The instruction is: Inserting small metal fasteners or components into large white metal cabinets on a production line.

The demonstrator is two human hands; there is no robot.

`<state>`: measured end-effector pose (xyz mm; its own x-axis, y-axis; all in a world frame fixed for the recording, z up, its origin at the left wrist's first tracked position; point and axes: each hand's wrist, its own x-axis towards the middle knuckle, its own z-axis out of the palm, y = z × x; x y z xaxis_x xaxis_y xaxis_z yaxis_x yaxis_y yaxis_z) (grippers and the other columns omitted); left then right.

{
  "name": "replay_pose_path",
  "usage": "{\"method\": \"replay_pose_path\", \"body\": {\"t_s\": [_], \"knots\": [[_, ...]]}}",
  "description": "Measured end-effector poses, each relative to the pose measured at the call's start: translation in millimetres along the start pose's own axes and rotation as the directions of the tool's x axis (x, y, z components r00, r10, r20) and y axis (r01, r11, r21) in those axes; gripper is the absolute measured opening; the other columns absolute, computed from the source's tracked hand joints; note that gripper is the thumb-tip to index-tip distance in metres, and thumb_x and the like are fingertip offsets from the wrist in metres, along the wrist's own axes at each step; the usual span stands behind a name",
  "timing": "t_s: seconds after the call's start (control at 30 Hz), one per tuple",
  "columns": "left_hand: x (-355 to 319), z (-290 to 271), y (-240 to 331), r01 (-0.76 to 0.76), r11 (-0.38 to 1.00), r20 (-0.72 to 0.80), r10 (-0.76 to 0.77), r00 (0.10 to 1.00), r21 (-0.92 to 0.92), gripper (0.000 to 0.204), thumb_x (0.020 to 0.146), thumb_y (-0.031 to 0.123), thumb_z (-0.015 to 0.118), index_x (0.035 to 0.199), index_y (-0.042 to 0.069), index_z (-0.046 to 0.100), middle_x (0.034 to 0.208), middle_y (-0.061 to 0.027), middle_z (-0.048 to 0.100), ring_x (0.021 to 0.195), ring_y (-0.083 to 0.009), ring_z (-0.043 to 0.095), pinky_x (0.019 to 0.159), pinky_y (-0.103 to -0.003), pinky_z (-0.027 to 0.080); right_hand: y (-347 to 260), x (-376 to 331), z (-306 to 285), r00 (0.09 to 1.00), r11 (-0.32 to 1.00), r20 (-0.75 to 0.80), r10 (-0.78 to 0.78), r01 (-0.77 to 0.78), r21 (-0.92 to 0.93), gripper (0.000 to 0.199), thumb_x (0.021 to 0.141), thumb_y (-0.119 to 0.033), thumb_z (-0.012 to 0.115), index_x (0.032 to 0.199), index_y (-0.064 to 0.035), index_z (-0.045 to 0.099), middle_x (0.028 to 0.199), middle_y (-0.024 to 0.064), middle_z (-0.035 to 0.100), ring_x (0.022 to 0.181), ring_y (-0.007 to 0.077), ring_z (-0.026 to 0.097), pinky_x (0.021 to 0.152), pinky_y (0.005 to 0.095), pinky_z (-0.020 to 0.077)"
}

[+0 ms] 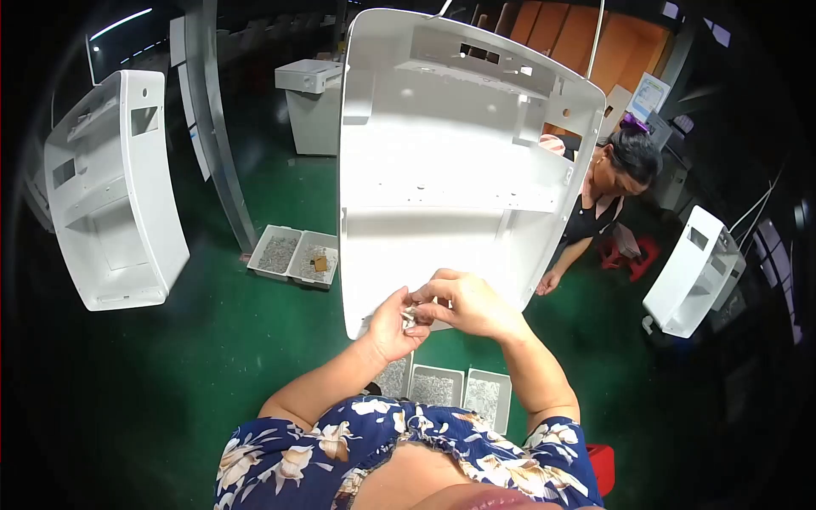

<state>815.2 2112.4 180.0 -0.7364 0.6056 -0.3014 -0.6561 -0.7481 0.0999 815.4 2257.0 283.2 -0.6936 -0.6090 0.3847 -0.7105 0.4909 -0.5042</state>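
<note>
My left hand (393, 330) is cupped around a few small pale metallic-looking parts (410, 318), too small to name. Over it, my right hand (469, 304) has its fingertips pinched together at those parts; what exactly the pinch holds is hidden. Both hands meet in front of the lower edge of a large white appliance housing (442, 242). It hangs upright before me, with its open, hollow side facing me. Cutouts, ledges and small holes show inside it.
Trays of small parts (438, 368) stand below my hands, and two more trays (295, 232) lie on the green floor at left. Similar white housings hang at far left (144, 204) and right (684, 280). A co-worker (599, 208) bends behind the central housing, near a red stool (643, 265).
</note>
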Motion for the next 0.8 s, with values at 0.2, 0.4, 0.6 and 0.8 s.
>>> {"method": "replay_pose_path", "body": {"t_s": [0.2, 0.4, 0.6, 0.8], "knots": [[4.1, 0.7, 4.9, -0.040, 0.998, 0.201, 0.030, 0.979, 0.044, 0.023, 0.090, 0.027, 0.039, 0.076, 0.010, 0.044, 0.067, -0.0017, 0.041, 0.045, -0.0080, 0.031, 0.032, -0.018, 0.021, 20.9, 89.5, -103.1, 0.582, 0.962, -0.791, -0.191, -0.051, -0.269, 0.027, 0.077, -0.020, 0.062, 0.093, 0.0016, 0.057, 0.063, 0.0069, 0.054, 0.055, 0.0124, 0.049, 0.053, 0.0243, 0.0412], [-3.7, -8.0, -11.9, -0.199, 0.964, 0.126, 0.178, 0.976, 0.178, 0.023, 0.090, 0.029, 0.039, 0.078, 0.010, 0.041, 0.065, -0.0018, 0.040, 0.044, -0.0079, 0.029, 0.034, -0.018, 0.021, 32.0, 147.3, -138.2, 0.444, 0.918, -0.830, -0.337, -0.042, -0.395, 0.023, 0.077, -0.019, 0.061, 0.087, 0.0022, 0.056, 0.067, 0.0095, 0.058, 0.058, 0.0141, 0.055, 0.055, 0.0268, 0.0436], [-16.0, -10.3, -9.9, -0.352, 0.822, 0.047, 0.372, 0.927, 0.448, 0.024, 0.090, 0.027, 0.037, 0.077, 0.008, 0.040, 0.065, -0.0030, 0.040, 0.042, -0.0080, 0.030, 0.032, -0.019, 0.021, 43.1, 148.3, -128.5, 0.567, 0.867, -0.824, 0.004, 0.409, 0.285, 0.023, 0.082, -0.017, 0.055, 0.100, -0.0025, 0.051, 0.073, 0.0097, 0.061, 0.064, 0.0154, 0.058, 0.057, 0.0265, 0.0469], [-0.8, -12.0, -24.2, -0.332, 0.775, 0.026, 0.379, 0.925, 0.538, 0.024, 0.090, 0.027, 0.036, 0.077, 0.007, 0.040, 0.063, -0.0027, 0.040, 0.041, -0.0080, 0.031, 0.032, -0.019, 0.020, -16.3, 152.7, -115.8, 0.649, 0.858, -0.657, -0.383, -0.013, -0.513, 0.031, 0.079, -0.018, 0.059, 0.097, 0.0032, 0.047, 0.062, 0.0138, 0.058, 0.060, 0.0248, 0.061, 0.054, 0.0308, 0.0482]]}}
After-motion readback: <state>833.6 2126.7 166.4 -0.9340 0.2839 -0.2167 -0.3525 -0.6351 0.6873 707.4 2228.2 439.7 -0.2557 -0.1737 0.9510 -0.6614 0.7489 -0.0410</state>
